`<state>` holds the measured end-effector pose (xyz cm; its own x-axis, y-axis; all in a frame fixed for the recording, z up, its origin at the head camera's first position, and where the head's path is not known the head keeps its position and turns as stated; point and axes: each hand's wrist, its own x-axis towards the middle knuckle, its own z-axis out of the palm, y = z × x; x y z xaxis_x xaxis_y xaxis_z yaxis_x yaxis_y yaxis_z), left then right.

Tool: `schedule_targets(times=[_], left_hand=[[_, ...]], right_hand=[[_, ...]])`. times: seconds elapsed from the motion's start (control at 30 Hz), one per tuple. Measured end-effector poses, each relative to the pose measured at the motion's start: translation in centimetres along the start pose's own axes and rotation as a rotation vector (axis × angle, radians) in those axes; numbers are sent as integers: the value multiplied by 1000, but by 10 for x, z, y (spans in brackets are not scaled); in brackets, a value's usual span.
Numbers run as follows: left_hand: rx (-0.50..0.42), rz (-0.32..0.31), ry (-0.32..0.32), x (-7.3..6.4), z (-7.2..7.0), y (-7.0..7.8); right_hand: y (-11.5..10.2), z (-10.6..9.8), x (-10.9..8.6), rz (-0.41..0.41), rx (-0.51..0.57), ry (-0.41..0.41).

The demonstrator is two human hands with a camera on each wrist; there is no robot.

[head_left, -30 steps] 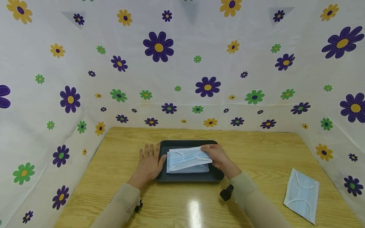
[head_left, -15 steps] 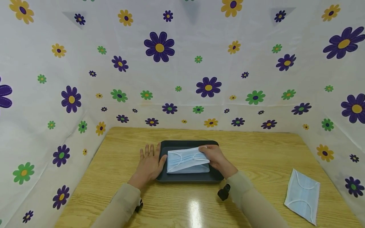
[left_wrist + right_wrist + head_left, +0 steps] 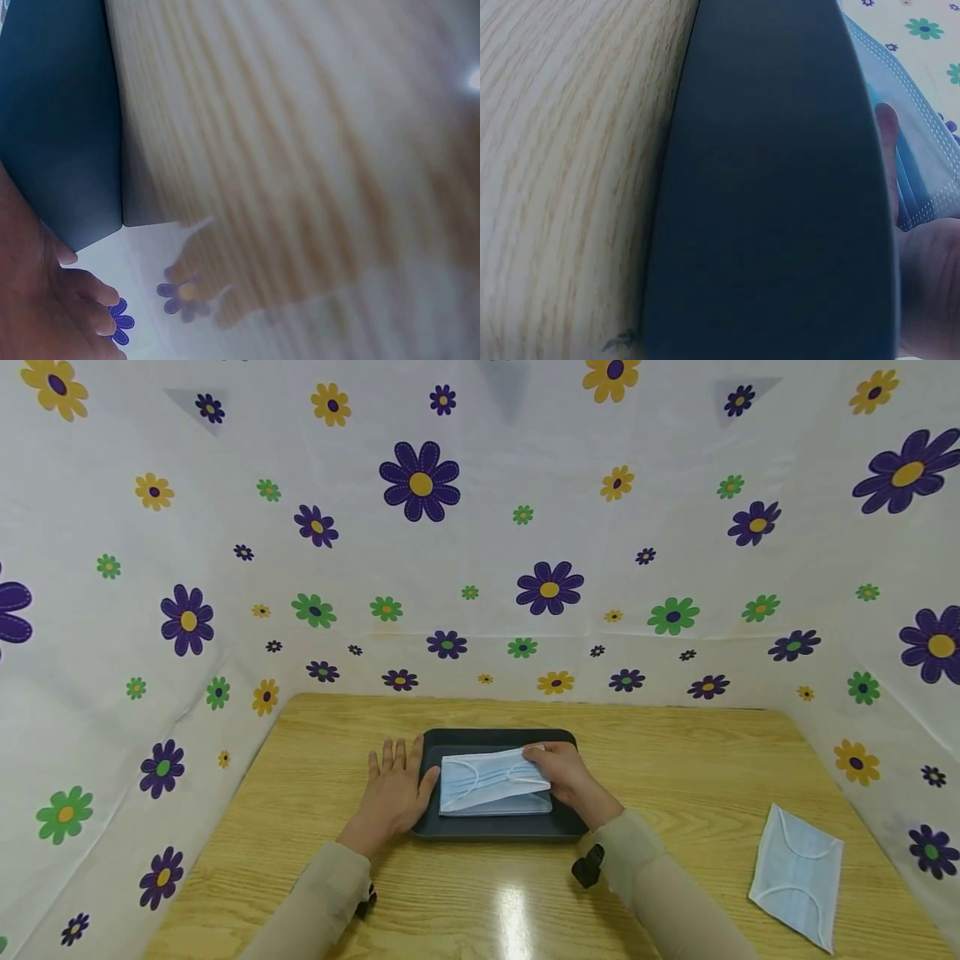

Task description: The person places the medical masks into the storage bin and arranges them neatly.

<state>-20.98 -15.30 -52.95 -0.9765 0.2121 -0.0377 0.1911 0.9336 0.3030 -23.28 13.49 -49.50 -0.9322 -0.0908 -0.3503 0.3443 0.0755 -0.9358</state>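
Note:
A dark grey tray [image 3: 495, 837] sits mid-table, with light blue pleated face masks lying inside it. My right hand [image 3: 564, 770] pinches the right end of the upper face mask [image 3: 487, 781], whose white ear loops face up. That end is tilted above another mask [image 3: 525, 806] underneath. In the right wrist view the tray's wall [image 3: 772, 180] covers most of the picture, and a finger shows against the mask [image 3: 911, 157]. My left hand [image 3: 392, 787] lies with fingers spread along the tray's left edge, its thumb over the rim.
On the right of the wooden table [image 3: 660, 760] lies another face mask [image 3: 797, 877], flat and turned at an angle. A white cloth with printed flowers [image 3: 480, 543] rises behind the table and along both sides.
My right hand has shifted slightly left with the upper mask, bringing its left end in line with the mask beneath. In the last half second almost nothing moves. The left hand stays put.

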Motion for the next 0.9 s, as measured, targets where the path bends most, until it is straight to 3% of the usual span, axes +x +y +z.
schedule_targets(times=[0.9], left_hand=[[5, 9, 19, 1, 1, -1]], right_hand=[[-5, 2, 3, 33, -119, 60]])
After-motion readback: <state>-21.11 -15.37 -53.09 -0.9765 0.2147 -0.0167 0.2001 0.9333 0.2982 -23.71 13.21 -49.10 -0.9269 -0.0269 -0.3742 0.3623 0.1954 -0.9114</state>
